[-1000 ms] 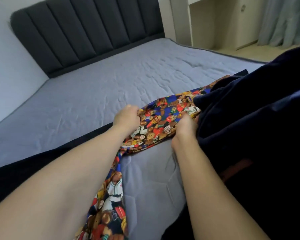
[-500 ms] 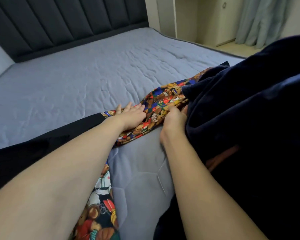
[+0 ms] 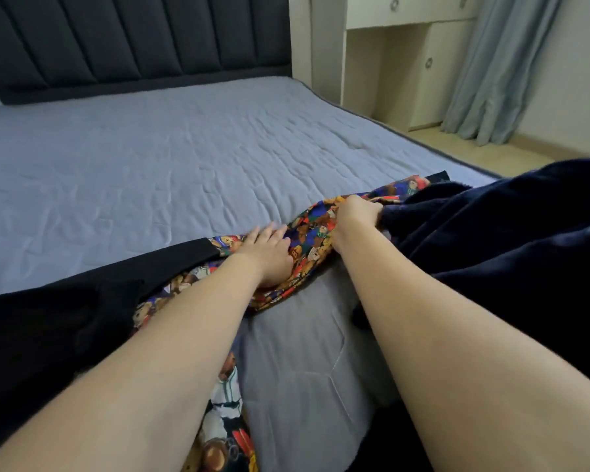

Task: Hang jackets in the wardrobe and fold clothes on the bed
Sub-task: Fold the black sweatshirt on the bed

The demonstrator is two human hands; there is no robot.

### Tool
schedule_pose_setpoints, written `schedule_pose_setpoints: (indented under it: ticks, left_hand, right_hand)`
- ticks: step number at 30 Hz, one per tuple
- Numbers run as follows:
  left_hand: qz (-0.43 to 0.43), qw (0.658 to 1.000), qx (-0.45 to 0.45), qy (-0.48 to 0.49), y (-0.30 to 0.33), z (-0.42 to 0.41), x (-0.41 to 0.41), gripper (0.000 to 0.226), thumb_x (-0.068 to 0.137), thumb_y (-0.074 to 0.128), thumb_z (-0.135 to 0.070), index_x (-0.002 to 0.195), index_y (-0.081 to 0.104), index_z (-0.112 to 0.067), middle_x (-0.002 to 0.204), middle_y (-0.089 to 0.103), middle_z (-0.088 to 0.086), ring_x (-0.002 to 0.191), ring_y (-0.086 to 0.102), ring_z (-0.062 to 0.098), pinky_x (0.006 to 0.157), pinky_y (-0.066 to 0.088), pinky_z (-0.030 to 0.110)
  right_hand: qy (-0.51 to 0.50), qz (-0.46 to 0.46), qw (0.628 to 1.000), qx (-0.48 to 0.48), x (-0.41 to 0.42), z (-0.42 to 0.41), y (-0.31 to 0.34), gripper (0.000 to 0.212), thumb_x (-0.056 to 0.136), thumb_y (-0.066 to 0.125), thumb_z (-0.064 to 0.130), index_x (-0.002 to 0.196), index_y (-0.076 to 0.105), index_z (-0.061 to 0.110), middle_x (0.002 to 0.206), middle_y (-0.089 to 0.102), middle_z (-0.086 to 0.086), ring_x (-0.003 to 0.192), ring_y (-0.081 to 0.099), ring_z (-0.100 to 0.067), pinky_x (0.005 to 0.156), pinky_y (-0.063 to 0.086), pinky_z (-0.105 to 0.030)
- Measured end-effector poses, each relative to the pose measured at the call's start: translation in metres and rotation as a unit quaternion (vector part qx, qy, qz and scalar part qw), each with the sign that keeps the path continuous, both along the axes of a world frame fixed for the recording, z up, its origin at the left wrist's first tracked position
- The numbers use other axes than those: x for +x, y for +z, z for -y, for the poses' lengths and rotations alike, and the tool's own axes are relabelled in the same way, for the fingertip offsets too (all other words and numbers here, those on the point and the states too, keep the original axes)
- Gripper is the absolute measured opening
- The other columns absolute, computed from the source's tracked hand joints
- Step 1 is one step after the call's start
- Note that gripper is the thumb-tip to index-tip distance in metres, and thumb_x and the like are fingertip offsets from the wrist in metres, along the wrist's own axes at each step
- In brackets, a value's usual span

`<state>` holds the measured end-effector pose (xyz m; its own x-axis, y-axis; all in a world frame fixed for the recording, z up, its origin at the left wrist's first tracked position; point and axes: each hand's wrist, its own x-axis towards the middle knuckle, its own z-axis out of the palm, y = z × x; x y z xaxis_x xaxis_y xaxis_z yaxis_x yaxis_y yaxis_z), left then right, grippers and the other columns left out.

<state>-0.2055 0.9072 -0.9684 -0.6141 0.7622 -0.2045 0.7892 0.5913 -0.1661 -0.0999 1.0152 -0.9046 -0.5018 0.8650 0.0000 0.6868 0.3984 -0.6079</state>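
We see the bear-print garment (image 3: pixel 312 233) lying on the bed (image 3: pixel 150 165), near its foot edge. The left hand (image 3: pixel 269 253) presses flat on it, fingers straight and slightly spread. The right hand (image 3: pixel 353 216), just beside, has fingers curled, gripping the print where the dark navy fleece (image 3: pixel 491 250) overlaps it.

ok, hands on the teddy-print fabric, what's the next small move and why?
Probably slide the left hand, lying flat on the teddy-print fabric, outward to smooth it, while the right hand pinches the edge beside the dark navy garment. The strip looks bunched.
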Motion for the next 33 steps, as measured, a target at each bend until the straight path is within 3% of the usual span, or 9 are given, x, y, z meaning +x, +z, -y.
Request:
schedule_pose_setpoints:
  ticks: [6,9,12,14,17,18,22,26,33]
  left_hand:
    - [0.0,0.998,0.021,-0.062,0.013,-0.015,-0.008,0.069,0.093,0.03,-0.03,0.155,0.011,-0.004,0.164,0.004,0.01,0.151,0.002,0.023,0.123,0.001,0.039]
    - [0.063,0.995,0.062,-0.043,0.015,-0.02,-0.011,0.07,0.09,0.039,-0.033,0.152,0.02,-0.006,0.16,0.021,0.013,0.147,0.021,0.026,0.121,0.015,0.035]
    - [0.117,0.988,0.1,-0.009,0.017,-0.02,-0.01,0.066,0.09,0.044,-0.032,0.15,0.026,-0.011,0.154,0.031,0.013,0.142,0.03,0.027,0.116,0.023,0.034]
    - [0.155,0.982,0.109,0.018,0.021,-0.013,-0.008,0.067,0.092,0.042,-0.034,0.153,0.021,-0.016,0.158,0.027,0.01,0.145,0.025,0.025,0.119,0.018,0.035]
    - [0.165,0.981,0.097,0.032,0.045,0.015,-0.015,0.057,0.096,0.042,-0.028,0.152,0.031,-0.026,0.162,0.022,0.0,0.149,0.016,0.019,0.122,0.004,0.041]
    - [0.165,0.976,0.132,0.049,0.057,0.029,-0.02,0.05,0.098,0.043,-0.023,0.148,0.04,-0.025,0.159,0.028,0.0,0.147,0.022,0.019,0.121,0.007,0.04]
    - [0.229,0.839,0.427,0.248,0.117,0.106,-0.046,0.028,0.097,0.046,-0.005,0.118,0.065,-0.007,0.13,0.061,0.015,0.116,0.057,0.03,0.094,0.044,0.026]
    - [0.351,0.664,0.565,0.341,0.189,0.19,-0.042,0.023,0.098,0.041,-0.02,0.095,0.063,-0.011,0.106,0.068,0.008,0.079,0.066,0.022,0.071,0.05,0.027]
    - [0.36,0.576,0.569,0.464,0.209,0.362,-0.036,0.061,0.099,0.027,-0.053,0.114,0.055,0.0,0.116,0.062,0.021,0.095,0.064,0.035,0.085,0.05,0.046]
  right_hand:
    - [-0.074,-0.012,0.98,-0.185,-0.024,-0.068,0.038,0.048,0.107,0.029,0.021,0.146,0.03,-0.006,0.152,0.032,-0.015,0.139,0.03,-0.018,0.069,0.04,-0.002]
    - [0.002,0.056,0.997,-0.056,-0.027,-0.087,0.034,0.05,0.103,0.037,0.027,0.149,0.031,0.007,0.154,0.031,-0.011,0.14,0.031,-0.025,0.097,0.04,-0.02]
    - [-0.024,-0.06,0.988,-0.141,-0.03,-0.088,0.039,0.065,0.103,0.025,0.039,0.151,-0.012,0.015,0.162,0.004,-0.002,0.147,0.018,-0.019,0.109,0.034,-0.025]
    - [-0.05,-0.116,0.985,-0.117,-0.03,-0.084,0.041,0.062,0.104,0.026,0.032,0.153,-0.006,0.013,0.162,0.006,-0.006,0.148,0.013,-0.024,0.113,0.027,-0.03]
    - [-0.079,-0.418,0.83,-0.361,-0.027,-0.061,0.072,0.05,0.102,0.034,0.017,0.152,0.03,0.015,0.15,0.04,-0.009,0.135,0.043,-0.029,0.097,0.045,-0.033]
    - [-0.075,-0.438,0.827,-0.345,-0.027,-0.056,0.077,0.048,0.101,0.036,0.015,0.149,0.037,0.017,0.146,0.046,-0.006,0.13,0.047,-0.028,0.098,0.045,-0.034]
    - [0.056,-0.408,0.885,-0.219,-0.031,-0.002,0.101,0.049,0.099,0.034,0.008,0.145,0.043,0.022,0.135,0.051,0.002,0.111,0.053,-0.02,0.089,0.043,-0.029]
    - [0.181,-0.341,0.916,-0.107,-0.041,0.084,0.107,0.044,0.101,0.037,0.016,0.142,0.046,0.028,0.129,0.055,0.0,0.091,0.056,-0.014,0.07,0.041,-0.014]
    - [0.462,-0.197,0.856,0.122,-0.039,0.29,0.057,0.048,0.097,0.041,0.01,0.142,0.046,0.026,0.146,0.048,0.001,0.132,0.046,-0.021,0.105,0.039,-0.031]
